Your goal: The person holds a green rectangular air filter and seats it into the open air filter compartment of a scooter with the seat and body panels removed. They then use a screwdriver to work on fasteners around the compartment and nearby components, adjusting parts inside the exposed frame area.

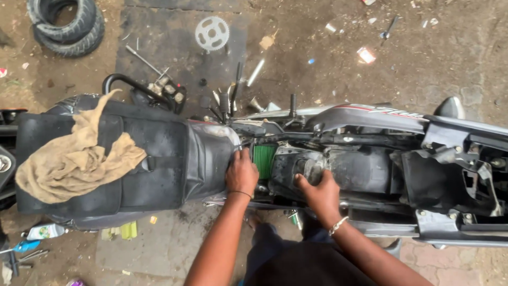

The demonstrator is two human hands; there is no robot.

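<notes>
Green air filter (263, 160) sits upright in the motorcycle frame (370, 169) between both hands, touching the left hand (242, 173) gripping the seat (159, 159) edge; right hand (319, 191) grips the black housing (317, 167) beside it.

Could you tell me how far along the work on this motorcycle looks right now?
Done: the seat is off its frame, baring the green air filter. In hand: the left hand rests beside that filter, the right hand presses the black housing. Left: sprocket and tools lie loose.
</notes>
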